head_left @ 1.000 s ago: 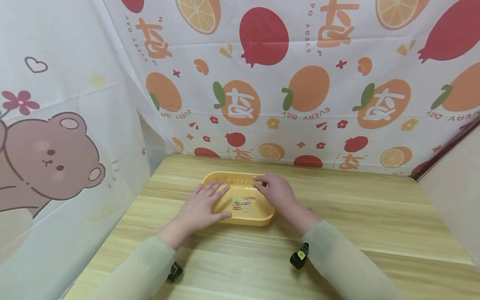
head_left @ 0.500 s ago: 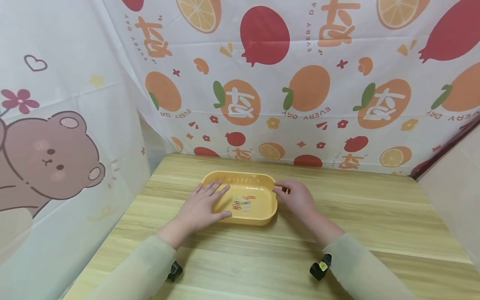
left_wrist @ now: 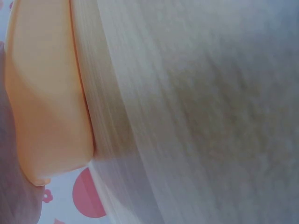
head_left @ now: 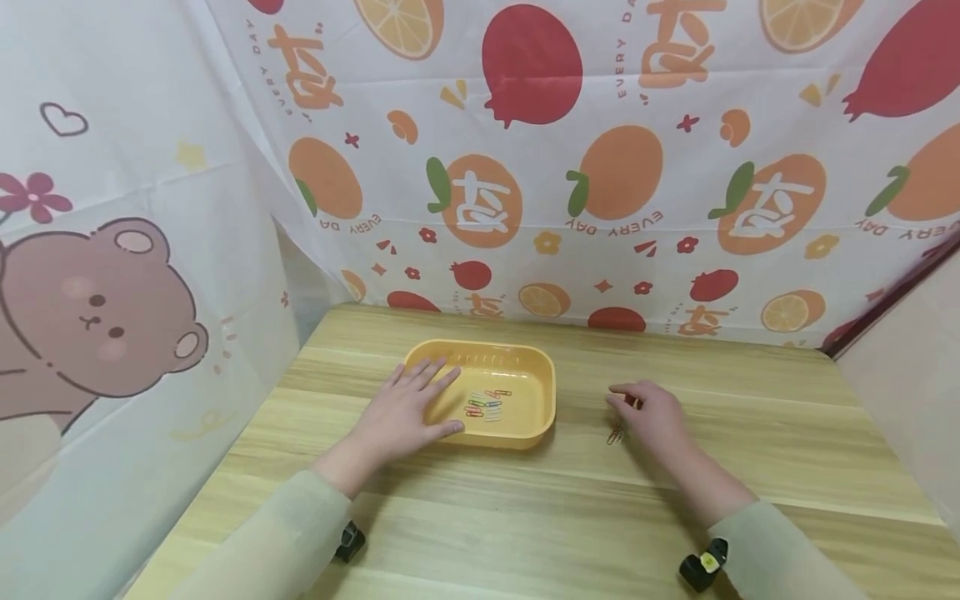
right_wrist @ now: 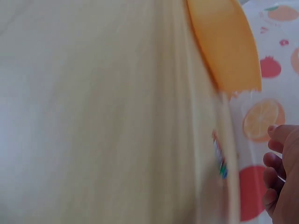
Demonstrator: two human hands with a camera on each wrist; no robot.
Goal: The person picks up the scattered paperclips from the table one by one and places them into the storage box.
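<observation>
In the head view a yellow plastic tray (head_left: 510, 441) sits on the table with several coloured paper clips (head_left: 483, 407) on its floor. My left hand (head_left: 401, 417) rests over the tray's left end, fingers spread. To the right of the tray my right hand (head_left: 654, 417) hovers over a few paper clips (head_left: 615, 437) on the table, partly covering them. Its fingers are loosely bent, and the right wrist view has nothing between them. That view also has the loose clips (right_wrist: 219, 156), blurred, below the hand. The left wrist view catches the tray's outer wall (left_wrist: 51, 93).
The wooden table (head_left: 480, 517) carries the tray toward its back edge. Behind it hangs a fruit-print cloth (head_left: 420, 275), and a bear-print cloth (head_left: 247, 275) hangs on the left. A dark wrist camera (head_left: 703, 567) is strapped at the right sleeve.
My right hand has travelled from over the tray's right end out to the right, toward the loose paper clips. The left hand and the tray have stayed in place.
</observation>
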